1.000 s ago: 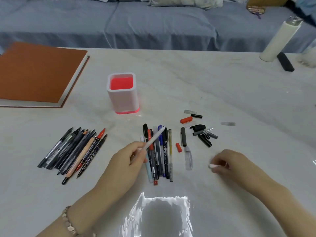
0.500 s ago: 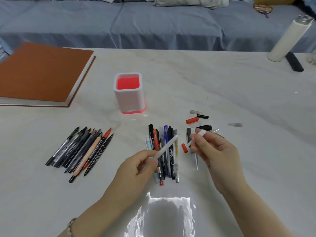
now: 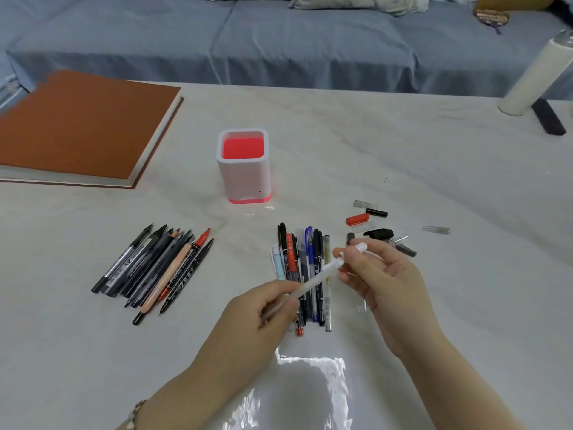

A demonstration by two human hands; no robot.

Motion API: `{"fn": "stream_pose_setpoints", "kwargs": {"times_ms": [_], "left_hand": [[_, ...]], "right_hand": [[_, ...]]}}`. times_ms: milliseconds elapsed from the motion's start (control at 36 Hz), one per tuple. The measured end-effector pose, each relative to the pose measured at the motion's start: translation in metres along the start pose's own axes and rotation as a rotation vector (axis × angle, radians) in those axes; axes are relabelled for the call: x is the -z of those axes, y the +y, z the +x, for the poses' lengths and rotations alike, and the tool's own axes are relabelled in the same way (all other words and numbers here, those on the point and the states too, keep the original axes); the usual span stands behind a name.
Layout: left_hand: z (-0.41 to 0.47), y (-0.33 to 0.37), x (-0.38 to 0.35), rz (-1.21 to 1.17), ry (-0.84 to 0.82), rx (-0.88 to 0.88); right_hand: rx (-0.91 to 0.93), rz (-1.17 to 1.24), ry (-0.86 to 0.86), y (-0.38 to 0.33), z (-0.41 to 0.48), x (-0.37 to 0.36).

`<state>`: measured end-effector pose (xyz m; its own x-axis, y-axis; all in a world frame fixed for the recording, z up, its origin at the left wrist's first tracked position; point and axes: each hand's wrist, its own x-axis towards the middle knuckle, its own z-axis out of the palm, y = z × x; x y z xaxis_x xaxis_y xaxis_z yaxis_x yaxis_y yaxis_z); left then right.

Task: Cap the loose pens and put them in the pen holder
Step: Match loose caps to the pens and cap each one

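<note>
My left hand (image 3: 263,308) grips the lower end of a white pen (image 3: 313,282) that slants up to the right. At the pen's upper tip, my right hand (image 3: 376,279) pinches a white cap (image 3: 356,249) that meets the pen's end. Both hands hover over a row of capped pens (image 3: 305,274) lying mid-table. Several uncapped pens (image 3: 155,270) lie in a bundle to the left. Loose caps (image 3: 372,223) are scattered to the right, partly hidden by my right hand. The white pen holder (image 3: 243,169), red inside, stands behind the pens.
A brown-covered book (image 3: 80,125) lies at the far left. A white bottle (image 3: 536,76) and a dark flat object (image 3: 547,117) stand at the far right edge. A lone clear cap (image 3: 435,230) lies right of the cap pile. A blue sofa runs behind the table.
My right hand picked a white cap up from the table, carried it left and brought it onto the tip of the pen held in my left hand.
</note>
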<state>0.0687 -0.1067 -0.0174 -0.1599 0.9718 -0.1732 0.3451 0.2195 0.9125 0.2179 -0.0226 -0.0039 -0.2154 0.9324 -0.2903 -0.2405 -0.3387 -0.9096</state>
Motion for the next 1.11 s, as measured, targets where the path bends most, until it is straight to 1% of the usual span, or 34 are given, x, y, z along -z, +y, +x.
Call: {"fn": "stream_pose_setpoints", "kwargs": {"times_ms": [250,389,500,611,694,806,861,889,944,1028,1111], "left_hand": [[-0.003,0.003,0.001,0.024,0.017,-0.049],[-0.003,0.005,0.002,0.129,0.009,-0.139],[-0.004,0.007,0.0,0.161,-0.002,-0.162],[-0.003,0.013,0.001,0.069,-0.019,-0.064],[0.0,0.017,0.003,-0.067,-0.071,0.032],[0.002,0.024,0.007,-0.312,-0.126,0.173],[0.003,0.021,0.009,-0.321,-0.09,0.181],[0.003,0.018,0.01,-0.269,-0.049,0.161],[0.004,0.005,0.015,-0.054,0.035,0.1],[0.004,-0.018,0.033,0.312,0.138,-0.001],[0.003,-0.041,0.052,0.577,0.275,-0.029]], "right_hand": [[0.05,-0.121,-0.026,0.002,-0.008,-0.002],[0.037,-0.109,-0.008,0.006,-0.013,-0.002],[0.038,-0.104,-0.011,0.008,-0.015,-0.004],[0.079,-0.127,-0.012,0.009,-0.016,-0.006],[0.113,-0.133,-0.009,0.011,-0.016,-0.007],[0.106,-0.133,-0.104,0.01,-0.017,-0.017],[0.086,-0.126,-0.132,0.01,-0.015,-0.023],[0.077,-0.128,-0.119,0.011,-0.012,-0.025],[0.082,-0.181,-0.072,0.013,-0.003,-0.026],[0.148,-0.45,-0.003,0.019,0.016,-0.019],[0.19,-0.67,0.032,0.022,0.035,-0.013]]}}
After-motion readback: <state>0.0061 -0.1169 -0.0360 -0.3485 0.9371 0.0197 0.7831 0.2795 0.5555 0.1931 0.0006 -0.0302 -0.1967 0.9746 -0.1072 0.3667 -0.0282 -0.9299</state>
